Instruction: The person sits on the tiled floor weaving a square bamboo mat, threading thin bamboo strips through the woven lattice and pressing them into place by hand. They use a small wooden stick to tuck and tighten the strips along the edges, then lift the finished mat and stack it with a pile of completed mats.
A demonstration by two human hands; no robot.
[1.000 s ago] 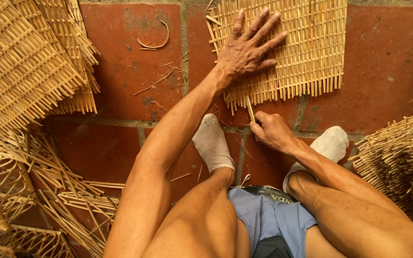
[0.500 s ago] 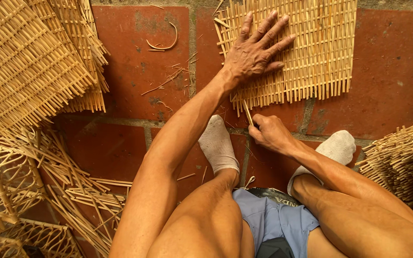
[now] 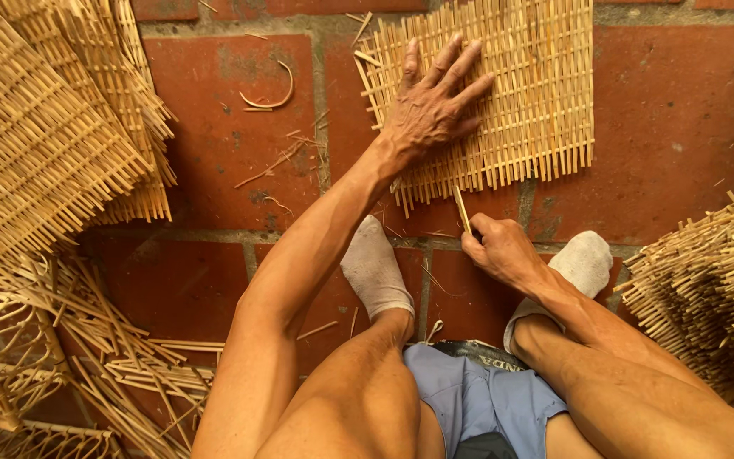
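Item: square woven cane mat [image 3: 520,93], laid flat on the red tile floor [image 3: 214,127] toward its far edge, loose strand ends fringing the near side. The left hand [image 3: 431,106] is spread flat, fingers splayed, and pressed on the mat's near-left part. The right hand [image 3: 503,251] is closed, and a thin cane sliver [image 3: 462,209] is pinched in it. Step judged: a strand being worked into the near fringe. The next move is judged to call for the tip to be lined up between neighbouring strands. The sliver's long axis runs near-to-far, tip pointed at the mat's near edge.
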